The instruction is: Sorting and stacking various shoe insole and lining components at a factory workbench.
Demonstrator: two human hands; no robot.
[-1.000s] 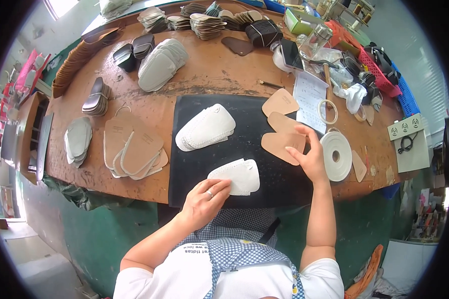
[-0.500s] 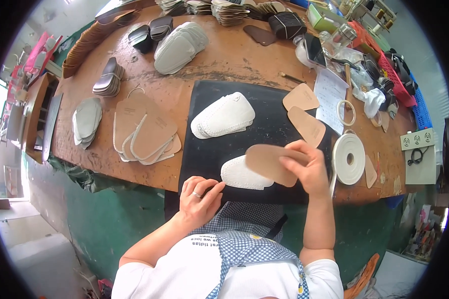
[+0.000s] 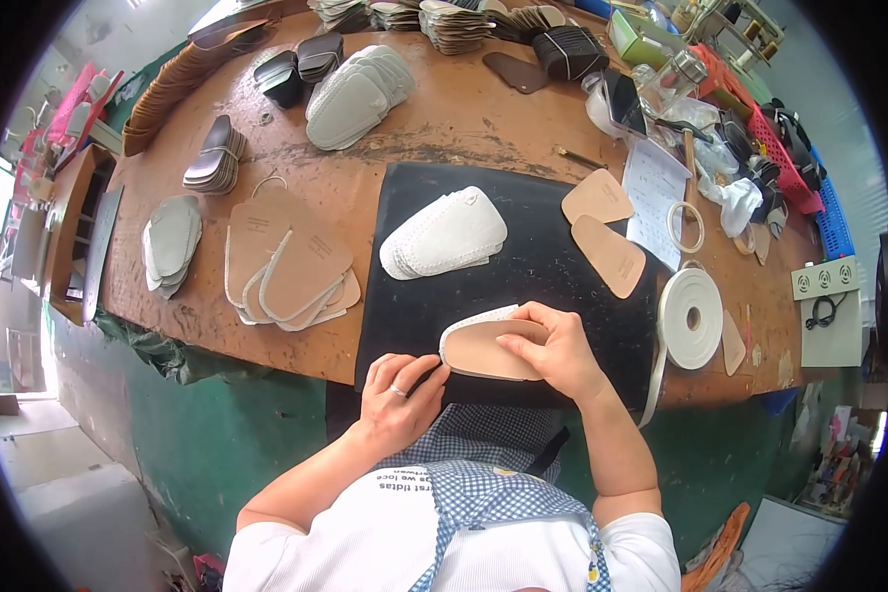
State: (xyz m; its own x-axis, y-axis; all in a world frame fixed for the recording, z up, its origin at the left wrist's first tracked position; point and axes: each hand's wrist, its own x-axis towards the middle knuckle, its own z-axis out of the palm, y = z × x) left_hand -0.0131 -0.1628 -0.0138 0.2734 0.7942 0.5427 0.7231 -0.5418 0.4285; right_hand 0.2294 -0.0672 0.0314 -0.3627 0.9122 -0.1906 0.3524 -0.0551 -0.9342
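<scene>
My right hand (image 3: 559,352) grips a tan tongue-shaped panel (image 3: 483,347), thumb on top and fingers along its far edge. The panel lies over a white perforated leather piece (image 3: 454,333), whose stitched-looking border shows along the far and left edges. At the rounded left end, my left hand (image 3: 402,397) is closed, thumb and forefinger pinching the white edge. Just beyond is a stack of white leather pieces (image 3: 442,235) of similar shape. Two loose tan panels (image 3: 610,259) overlap to the right on the black mat (image 3: 414,331).
Bordered tan panels (image 3: 301,266) and a grey stack (image 3: 173,237) are on the left of the wooden table. A roll of white tape (image 3: 692,318) and a written sheet (image 3: 658,187) lie right. Farther back are more white pieces (image 3: 360,99) and a phone (image 3: 624,102).
My right hand has moved left and down, bringing the tan panel from a tilted hold above the white piece to lying over it. My left hand has stayed at the white edge.
</scene>
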